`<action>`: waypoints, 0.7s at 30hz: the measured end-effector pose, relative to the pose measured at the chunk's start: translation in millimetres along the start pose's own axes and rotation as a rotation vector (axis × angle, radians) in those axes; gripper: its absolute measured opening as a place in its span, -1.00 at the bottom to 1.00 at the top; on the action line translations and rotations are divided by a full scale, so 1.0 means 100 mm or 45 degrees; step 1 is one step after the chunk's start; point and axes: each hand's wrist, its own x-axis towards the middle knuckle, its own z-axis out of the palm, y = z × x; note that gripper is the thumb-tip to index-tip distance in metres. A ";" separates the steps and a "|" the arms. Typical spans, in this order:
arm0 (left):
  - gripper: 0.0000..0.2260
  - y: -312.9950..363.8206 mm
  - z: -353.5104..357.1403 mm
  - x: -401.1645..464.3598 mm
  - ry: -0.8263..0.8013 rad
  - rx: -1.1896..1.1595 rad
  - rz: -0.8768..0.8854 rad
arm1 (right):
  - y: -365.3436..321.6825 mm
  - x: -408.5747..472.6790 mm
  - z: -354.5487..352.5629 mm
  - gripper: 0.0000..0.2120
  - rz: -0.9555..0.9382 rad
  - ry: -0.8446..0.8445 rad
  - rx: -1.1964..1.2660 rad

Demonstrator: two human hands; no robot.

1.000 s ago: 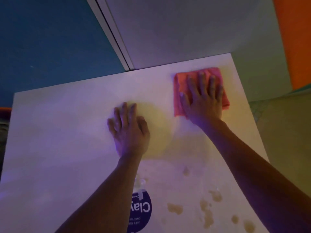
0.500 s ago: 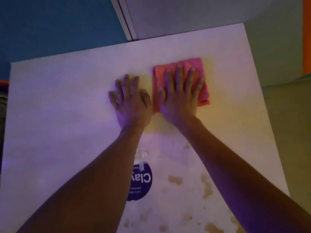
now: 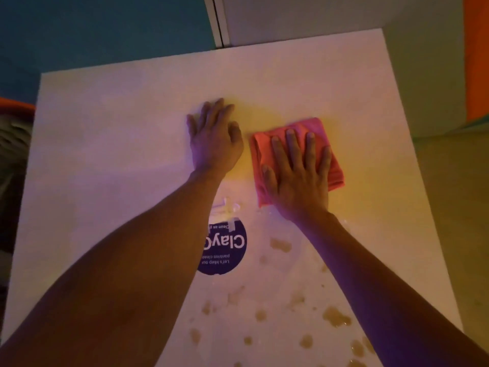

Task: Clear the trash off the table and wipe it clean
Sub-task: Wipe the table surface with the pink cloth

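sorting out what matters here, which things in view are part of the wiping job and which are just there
Part of the job:
- pink cloth under the right hand
- brown spill spots
- white table
- left hand, flat on the table

Just there:
- round purple sticker
- orange-rimmed object off the left edge

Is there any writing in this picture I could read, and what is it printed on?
All of it is on the round purple sticker on the white table, upside down from this view and partly hidden by the left forearm:
"Clay", large, cut off after that
"Clean as y", cut off
"Let's keep our"
"pantries clean"
No other text shows.
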 end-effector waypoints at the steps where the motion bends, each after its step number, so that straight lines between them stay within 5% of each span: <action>1: -0.57 -0.06 -0.03 -0.07 0.012 -0.011 0.057 | 0.01 0.01 0.02 -0.40 0.006 -0.002 -0.006; 12: -0.57 -0.41 -0.40 -1.34 -0.007 0.005 -0.054 | -0.15 0.06 0.00 -0.40 0.171 -0.042 0.020; 18: -0.54 -0.42 -0.39 -1.39 -0.044 0.115 -0.080 | -0.61 0.46 0.07 -0.40 0.347 -0.066 0.093; 21: -0.54 -0.42 -0.41 -1.38 -0.044 0.113 -0.080 | -0.81 0.40 0.10 -0.39 0.251 -0.032 0.076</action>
